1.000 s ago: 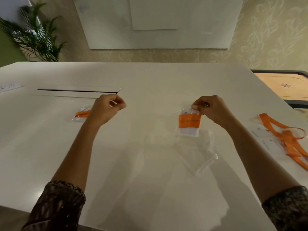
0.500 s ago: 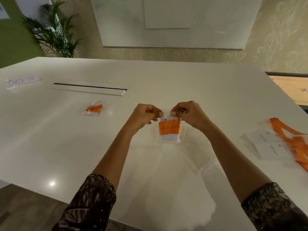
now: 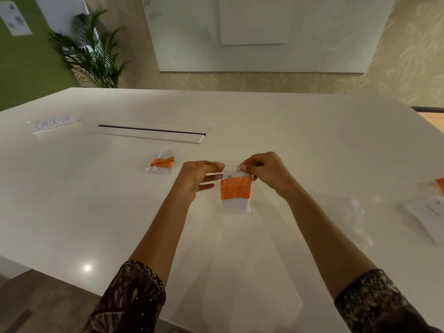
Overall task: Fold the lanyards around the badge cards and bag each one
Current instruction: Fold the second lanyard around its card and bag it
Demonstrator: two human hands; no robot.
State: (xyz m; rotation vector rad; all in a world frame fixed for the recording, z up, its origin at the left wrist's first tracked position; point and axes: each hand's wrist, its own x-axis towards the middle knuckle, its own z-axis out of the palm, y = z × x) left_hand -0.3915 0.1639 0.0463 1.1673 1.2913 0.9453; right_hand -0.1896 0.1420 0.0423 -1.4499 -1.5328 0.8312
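A clear plastic bag [image 3: 236, 207] holds a white badge card wrapped in an orange lanyard [image 3: 236, 191]. It hangs just above the white table [image 3: 264, 248] in front of me. My left hand [image 3: 199, 179] pinches the bag's top left corner with thumb and forefinger, its other fingers stretched out. My right hand [image 3: 266, 174] pinches the top right corner. A second bagged card with orange lanyard [image 3: 161, 162] lies on the table to the left.
Loose white badge cards [image 3: 430, 212] and an orange lanyard end [image 3: 440, 185] lie at the right edge. An empty clear bag [image 3: 346, 212] lies right of my right forearm. A cable slot [image 3: 151, 131] and a "CHECK-IN" sign [image 3: 53, 123] sit at the far left.
My left hand came across from the finished bag on the left and took the bag's top beside my right hand. The camera has turned left, and the bag now hangs lower in view.
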